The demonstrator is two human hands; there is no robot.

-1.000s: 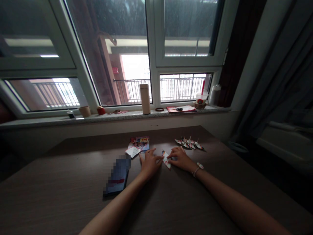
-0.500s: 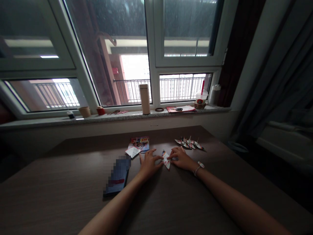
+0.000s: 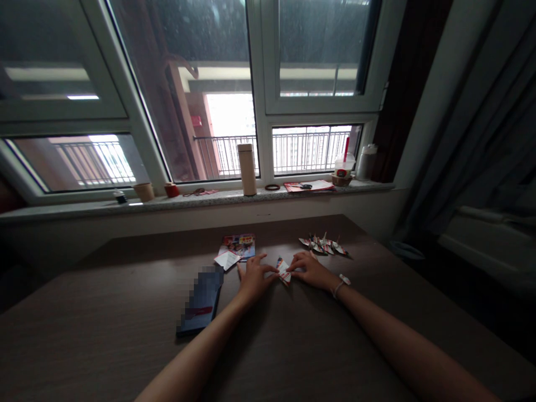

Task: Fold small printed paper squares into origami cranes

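Between my two hands is a small folded piece of printed paper (image 3: 283,269), white with red and blue marks, just above or on the brown table (image 3: 125,312). My left hand (image 3: 256,277) pinches its left side with thumb and fingertips. From the right, my right hand (image 3: 310,270) grips the opposite edge, a bracelet on its wrist. Beyond my right hand lies a cluster of several folded paper pieces (image 3: 323,244) with pointed ends. A white folded paper (image 3: 227,259) rests by a colourful printed sheet (image 3: 238,245) beyond my left hand.
A phone (image 3: 201,301), its screen partly pixelated, lies left of my left forearm. Along the windowsill (image 3: 192,201) stand a tall beige flask (image 3: 247,170), paper cup (image 3: 144,191), red roll (image 3: 171,190), scissors (image 3: 306,186) on papers, a drink cup with straw (image 3: 344,166) and a grey bottle (image 3: 367,162).
The lower point of the folded paper has drawn up, so the piece looks shorter now. Both hands keep nearly the same place and grip.
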